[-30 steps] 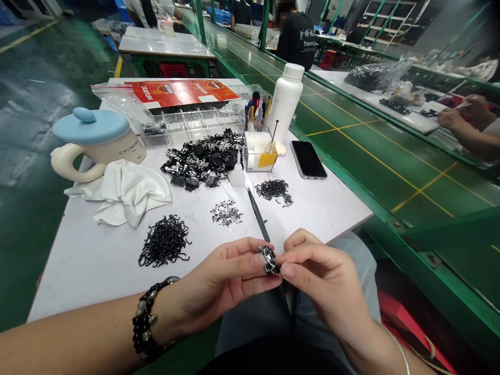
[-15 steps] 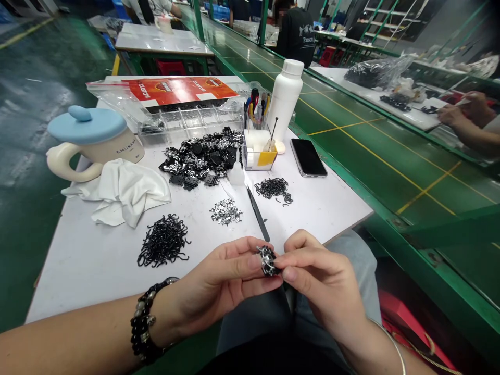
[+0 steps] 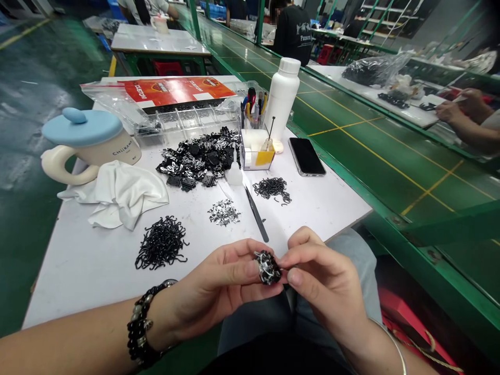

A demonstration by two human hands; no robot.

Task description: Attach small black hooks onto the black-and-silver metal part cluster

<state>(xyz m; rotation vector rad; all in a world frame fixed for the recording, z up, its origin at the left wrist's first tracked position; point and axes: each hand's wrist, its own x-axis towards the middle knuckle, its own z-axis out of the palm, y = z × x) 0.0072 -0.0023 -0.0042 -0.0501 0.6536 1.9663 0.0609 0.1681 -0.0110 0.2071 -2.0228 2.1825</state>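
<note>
Looks like your left hand (image 3: 230,273)'s pinching that black-and-silver piece (image 3: 267,270) just nearside of the tweezers (image 3: 256,213). Your right hand (image 3: 326,276)'s fingertips are at its edge, can't tell what they're gripping tbh. Silver bits (image 3: 224,212) sit left of the tweezers.

One left hand (image 3: 214,276) and one right hand (image 3: 332,276) make two. There is one black and silver lump (image 3: 267,268) by their fingers. On the bench (image 3: 97,271) I count one mug (image 3: 117,155), one blue lid (image 3: 84,130), one white cloth (image 3: 125,191), one phone (image 3: 307,156), one pair of tweezers (image 3: 256,214), two piles of black hooks (image 3: 161,243) and one pile of silver bits (image 3: 224,212). There are too many hooks and bits to count.
</note>
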